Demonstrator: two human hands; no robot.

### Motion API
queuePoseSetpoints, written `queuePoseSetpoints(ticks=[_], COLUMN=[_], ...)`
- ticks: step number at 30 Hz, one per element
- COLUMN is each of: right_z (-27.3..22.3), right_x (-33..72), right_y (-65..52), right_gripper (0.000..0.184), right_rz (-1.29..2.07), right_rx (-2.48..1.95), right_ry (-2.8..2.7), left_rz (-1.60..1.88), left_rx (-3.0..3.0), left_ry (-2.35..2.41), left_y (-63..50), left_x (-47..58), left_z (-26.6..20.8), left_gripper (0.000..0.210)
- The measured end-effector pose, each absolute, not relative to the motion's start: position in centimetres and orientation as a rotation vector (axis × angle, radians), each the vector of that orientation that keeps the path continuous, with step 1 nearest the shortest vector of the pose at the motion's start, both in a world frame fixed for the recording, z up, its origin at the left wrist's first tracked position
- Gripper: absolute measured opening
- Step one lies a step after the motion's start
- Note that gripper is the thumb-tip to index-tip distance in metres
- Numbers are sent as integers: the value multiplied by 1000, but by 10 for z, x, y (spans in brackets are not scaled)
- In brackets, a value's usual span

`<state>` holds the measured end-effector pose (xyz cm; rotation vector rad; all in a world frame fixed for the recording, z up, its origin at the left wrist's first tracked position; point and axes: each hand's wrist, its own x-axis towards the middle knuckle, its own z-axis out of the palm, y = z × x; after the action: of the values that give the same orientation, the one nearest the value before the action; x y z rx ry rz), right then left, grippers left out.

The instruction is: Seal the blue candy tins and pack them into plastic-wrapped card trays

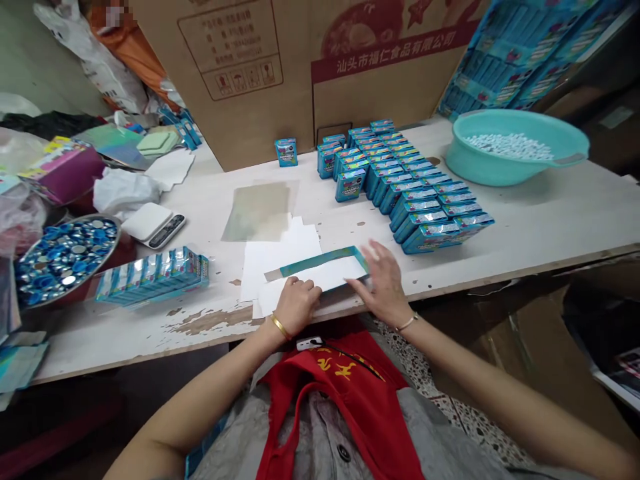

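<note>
A partly folded cardboard tray [325,275], white inside with blue outer faces, lies at the table's front edge on white sheets [255,250]. My left hand [299,303] has its fingers curled over the tray's near left side. At the right end my right hand [384,283] straddles the end wall, thumb toward the near corner and fingers outside, slightly blurred. The tray's near wall is partly hidden by my hands. Beyond it to the right stand rows of small blue printed boxes [400,180]. A wrapped row of blue boxes [150,277] sits to the left.
A turquoise basin [500,167] of small white pieces stands at the right. On the left are a bowl [117,233] of blue and silver wrapped pieces and a small scale [155,225]. A large carton [280,120] backs the table; clear sheets [260,210] lie mid-table.
</note>
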<state>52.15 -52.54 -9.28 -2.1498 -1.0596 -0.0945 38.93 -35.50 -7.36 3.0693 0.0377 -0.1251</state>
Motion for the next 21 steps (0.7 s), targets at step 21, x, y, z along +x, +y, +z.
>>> queuePoseSetpoints(ticks=[21], right_z=[-127], right_x=[503], right_y=[-501], right_gripper=[62], right_rz=[176], right_rx=[-1264], right_ry=[194], left_rz=[-131], left_rx=[2968], left_ry=[254], left_y=[-400], left_x=[396], left_z=[-74], left_gripper=[21])
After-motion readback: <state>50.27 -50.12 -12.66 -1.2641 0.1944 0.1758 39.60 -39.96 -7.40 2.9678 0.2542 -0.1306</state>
